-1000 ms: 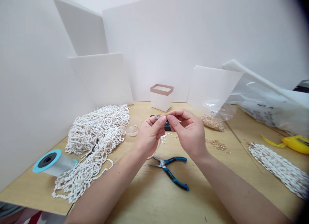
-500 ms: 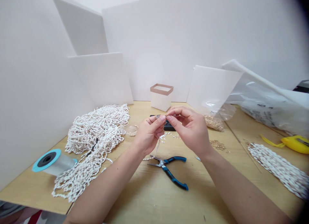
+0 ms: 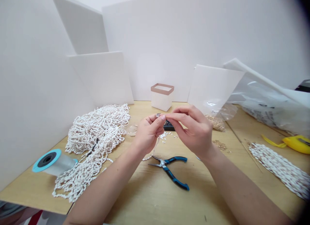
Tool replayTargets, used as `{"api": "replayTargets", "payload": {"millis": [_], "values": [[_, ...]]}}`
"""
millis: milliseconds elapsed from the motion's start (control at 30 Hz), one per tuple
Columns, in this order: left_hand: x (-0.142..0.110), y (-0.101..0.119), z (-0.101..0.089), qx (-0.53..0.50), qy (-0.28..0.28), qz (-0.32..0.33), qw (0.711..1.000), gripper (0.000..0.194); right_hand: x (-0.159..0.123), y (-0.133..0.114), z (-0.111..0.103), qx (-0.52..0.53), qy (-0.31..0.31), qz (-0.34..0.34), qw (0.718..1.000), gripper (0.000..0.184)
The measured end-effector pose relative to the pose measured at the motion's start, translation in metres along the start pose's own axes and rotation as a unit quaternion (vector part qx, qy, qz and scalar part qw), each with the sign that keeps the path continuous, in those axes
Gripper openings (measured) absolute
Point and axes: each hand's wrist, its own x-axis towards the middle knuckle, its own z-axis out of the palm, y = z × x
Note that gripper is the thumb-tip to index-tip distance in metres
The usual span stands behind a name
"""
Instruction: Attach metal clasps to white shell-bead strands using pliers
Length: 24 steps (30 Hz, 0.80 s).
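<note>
My left hand (image 3: 150, 130) is closed, thumb pressed on the index finger, with a thin strand of small white beads (image 3: 147, 158) trailing from under it to the table. Against its fingertips, my right hand (image 3: 196, 129) pinches something too small to make out. A ring shows on a left finger. Below both hands lie spread pliers (image 3: 163, 163) with blue and black handles. Behind them is a black tray (image 3: 169, 127) holding tiny pieces, partly hidden by the hands. Loose white beads (image 3: 164, 134) are scattered in front of it.
Bundled white bead strands (image 3: 97, 131) and a spool of clear line (image 3: 58, 163) lie left. A white box (image 3: 161, 101) stands behind. To the right are gold-coloured bits (image 3: 220, 145), a bead bundle (image 3: 277, 168), a yellow tool (image 3: 296, 144) and plastic bags (image 3: 266, 112).
My right hand has turned slightly and shifted a little right, its fingers straighter, still meeting the left fingertips. The hanging strand has swung a little to the left.
</note>
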Motion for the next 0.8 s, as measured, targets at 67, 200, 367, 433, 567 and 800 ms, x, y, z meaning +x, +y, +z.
{"api": "replayTargets", "payload": {"millis": [67, 200, 367, 433, 567, 800], "values": [[0.0, 0.001, -0.001, 0.013, -0.003, 0.002, 1.0, 0.041, 0.0, 0.001, -0.002, -0.012, -0.01, -0.015, 1.0, 0.022], [-0.001, 0.001, -0.002, 0.028, -0.002, 0.012, 1.0, 0.036, -0.001, -0.001, -0.004, -0.014, -0.012, -0.014, 1.0, 0.018], [-0.002, 0.0, 0.002, -0.004, 0.008, 0.022, 1.0, 0.03, -0.002, -0.01, 0.004, 0.127, 0.006, 0.192, 0.973, 0.007], [-0.002, 0.0, 0.003, -0.022, 0.011, 0.011, 1.0, 0.031, -0.004, -0.012, 0.008, 0.161, 0.025, 0.232, 0.959, 0.006], [-0.002, -0.001, 0.003, -0.049, 0.012, -0.015, 0.999, 0.032, -0.008, -0.01, 0.014, 0.077, 0.057, 0.142, 0.985, 0.013], [0.003, -0.005, -0.001, -0.061, 0.017, -0.025, 0.998, 0.04, -0.009, -0.001, 0.012, 0.005, 0.029, 0.019, 0.999, 0.021]]}}
